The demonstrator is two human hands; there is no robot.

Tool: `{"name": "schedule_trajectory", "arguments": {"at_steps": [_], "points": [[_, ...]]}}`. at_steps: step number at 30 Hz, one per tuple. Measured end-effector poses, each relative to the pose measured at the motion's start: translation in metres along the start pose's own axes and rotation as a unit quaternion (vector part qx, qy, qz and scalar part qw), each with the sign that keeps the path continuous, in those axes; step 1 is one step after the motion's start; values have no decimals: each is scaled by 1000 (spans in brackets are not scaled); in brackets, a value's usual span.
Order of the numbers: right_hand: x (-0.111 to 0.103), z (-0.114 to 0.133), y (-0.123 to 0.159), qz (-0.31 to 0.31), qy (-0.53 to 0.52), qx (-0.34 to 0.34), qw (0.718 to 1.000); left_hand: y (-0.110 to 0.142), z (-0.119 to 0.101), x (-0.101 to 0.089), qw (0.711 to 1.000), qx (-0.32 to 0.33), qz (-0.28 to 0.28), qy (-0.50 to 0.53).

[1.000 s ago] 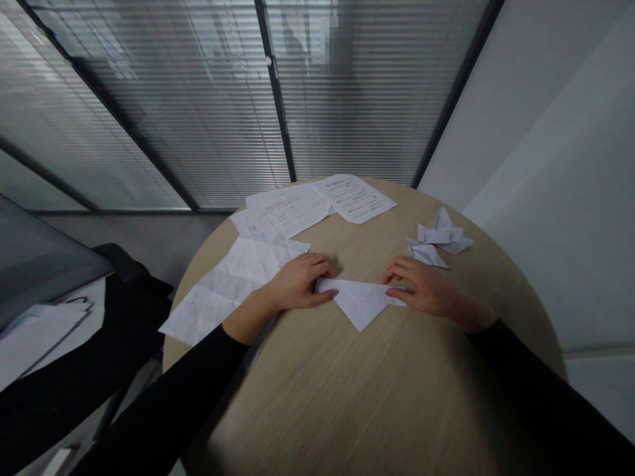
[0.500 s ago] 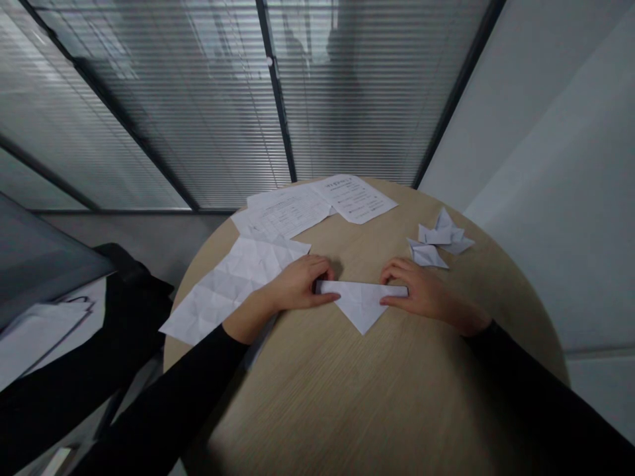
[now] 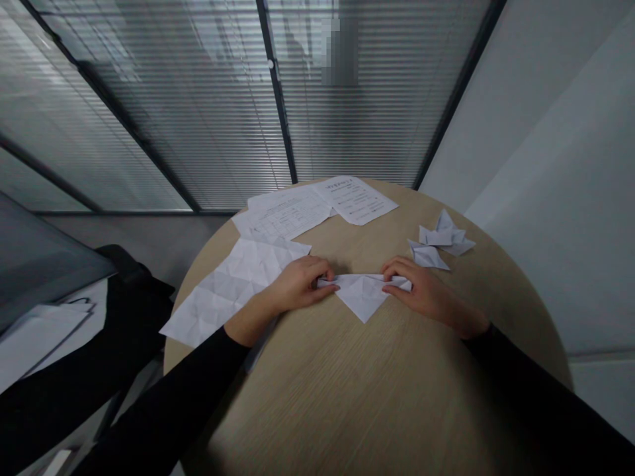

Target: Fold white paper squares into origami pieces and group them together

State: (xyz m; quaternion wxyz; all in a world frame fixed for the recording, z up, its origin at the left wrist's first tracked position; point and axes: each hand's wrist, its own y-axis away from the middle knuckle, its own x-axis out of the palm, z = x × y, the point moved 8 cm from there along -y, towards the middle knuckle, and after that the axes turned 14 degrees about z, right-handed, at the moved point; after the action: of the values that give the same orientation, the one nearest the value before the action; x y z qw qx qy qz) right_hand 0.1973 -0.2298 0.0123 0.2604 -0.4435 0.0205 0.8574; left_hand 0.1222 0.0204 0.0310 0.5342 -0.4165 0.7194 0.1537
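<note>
Reading my feed left to right, the creased white sheet (image 3: 233, 291) lies on the round wooden table (image 3: 397, 396), just beside my left hand (image 3: 300, 284). Its fingers pinch one end of the folded paper triangle (image 3: 362, 294), which sits mid-table. My right hand (image 3: 426, 291) grips the other end, near the folded paper figures (image 3: 439, 239). Uneven pull could skew or tear the fold; a drifting right wrist could nudge those figures.

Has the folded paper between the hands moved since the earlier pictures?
Yes: the folded paper moved, its lower tip now closer to the printed sheets.
</note>
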Motion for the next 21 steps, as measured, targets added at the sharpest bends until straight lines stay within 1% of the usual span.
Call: {"name": "schedule_trajectory", "arguments": {"at_steps": [4, 6, 8, 10, 11, 13, 15, 17, 19, 21], "points": [[-14, 5, 6, -68, 58, 26, 996, 1, -4, -12, 999, -3, -45, -29], [-23, 11, 10, -98, 101, 17, 990, 2, -7, -17, 996, 15, -60, -66], [-30, 16, 13, -113, 139, 2, 984, 4, -10, -20, 991, 37, -74, -103], [-33, 16, 15, -112, 161, -7, 981, 7, -11, -21, 987, 51, -81, -127], [-33, 15, 14, -107, 167, -9, 980, 7, -11, -20, 987, 56, -73, -133], [-28, 11, 11, -82, 173, -14, 981, 4, -11, -13, 989, 62, -33, -128], [-19, 10, 7, -35, 166, -28, 985, 0, -10, -3, 993, 61, 21, -103], [-9, 11, 4, 15, 143, -42, 989, -3, -9, 3, 994, 56, 58, -71], [-3, 12, 2, 46, 116, -49, 991, -5, -9, 3, 995, 55, 66, -43], [-1, 11, 2, 51, 101, -45, 993, -5, -9, 1, 996, 60, 62, -19]]}}
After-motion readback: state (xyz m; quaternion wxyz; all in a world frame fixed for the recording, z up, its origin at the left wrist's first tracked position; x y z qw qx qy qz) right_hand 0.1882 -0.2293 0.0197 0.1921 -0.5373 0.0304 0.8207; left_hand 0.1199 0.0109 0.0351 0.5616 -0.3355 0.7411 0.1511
